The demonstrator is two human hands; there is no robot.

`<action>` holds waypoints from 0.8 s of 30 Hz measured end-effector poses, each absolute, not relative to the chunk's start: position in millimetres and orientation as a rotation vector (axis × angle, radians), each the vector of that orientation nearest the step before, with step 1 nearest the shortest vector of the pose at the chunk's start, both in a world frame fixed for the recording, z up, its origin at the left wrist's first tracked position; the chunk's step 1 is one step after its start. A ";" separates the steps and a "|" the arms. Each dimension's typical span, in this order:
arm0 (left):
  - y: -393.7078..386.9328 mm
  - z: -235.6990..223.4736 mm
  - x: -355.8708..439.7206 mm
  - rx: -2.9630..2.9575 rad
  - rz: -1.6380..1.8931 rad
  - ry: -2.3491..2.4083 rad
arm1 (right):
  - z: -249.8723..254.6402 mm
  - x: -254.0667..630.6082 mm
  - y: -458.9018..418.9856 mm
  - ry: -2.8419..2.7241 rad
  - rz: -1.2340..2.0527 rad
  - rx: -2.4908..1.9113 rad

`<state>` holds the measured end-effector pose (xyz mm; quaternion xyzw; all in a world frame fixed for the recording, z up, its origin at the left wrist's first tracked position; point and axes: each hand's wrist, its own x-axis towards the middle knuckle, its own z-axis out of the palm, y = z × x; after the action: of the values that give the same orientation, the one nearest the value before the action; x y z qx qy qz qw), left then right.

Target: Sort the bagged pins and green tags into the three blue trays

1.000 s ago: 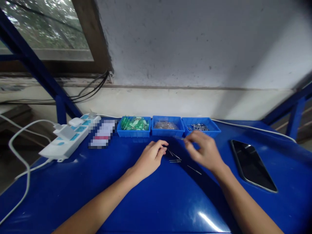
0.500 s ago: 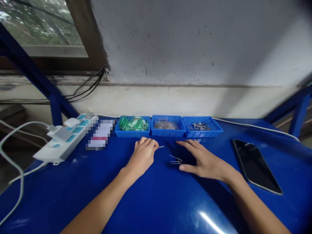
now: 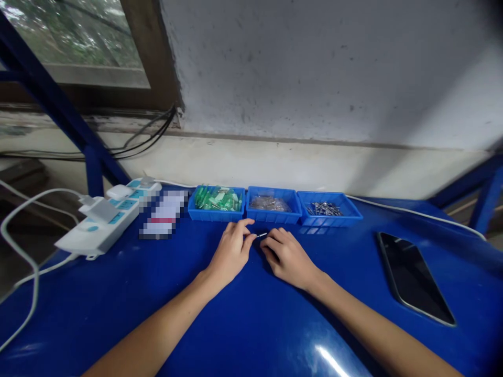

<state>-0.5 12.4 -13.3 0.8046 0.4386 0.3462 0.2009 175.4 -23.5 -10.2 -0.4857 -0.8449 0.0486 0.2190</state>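
My left hand [image 3: 232, 248] is over the blue table, in front of the left and middle bins, pinching one end of a thin metal pin [image 3: 261, 235]. Its index finger is raised a little above the thumb. My right hand [image 3: 288, 256] is closed at the pin's other end, fingers curled, and its fingertips are partly hidden. Just behind the hands stand three blue bins: one with green plastic pieces [image 3: 219, 199], a middle one with small clear bags [image 3: 270, 203], and a right one with loose metal pins [image 3: 324, 209].
A black phone [image 3: 415, 277] lies at the right on the blue table [image 3: 251, 330]. To the left are a white power strip [image 3: 104, 220] with plugs and cables, and a blurred-out paper or card [image 3: 163, 214]. A wall stands behind the bins.
My right hand has moved left from open beside several loose pins to closed at the pin by my left hand. Those loose pins no longer show on the table. The view has shifted slightly.
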 end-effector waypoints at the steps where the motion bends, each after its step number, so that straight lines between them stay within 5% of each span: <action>1: 13.0 -13.8 -0.7 2.239 0.972 1.226 | -10.3 174.6 -22.6 -2.322 0.184 -1.306; 7: 9.6 -12.8 0.9 2.217 0.944 1.123 | -5.6 183.8 -31.0 -1.986 0.214 -1.216; 24: -3.7 3.2 5.7 2.409 1.016 0.977 | 6.1 186.7 -40.8 -2.204 0.010 -1.195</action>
<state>5.7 -3.7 3.2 0.8499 0.3446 0.3585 0.1743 186.7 -40.8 6.1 -0.4530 -0.8351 0.0037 0.3120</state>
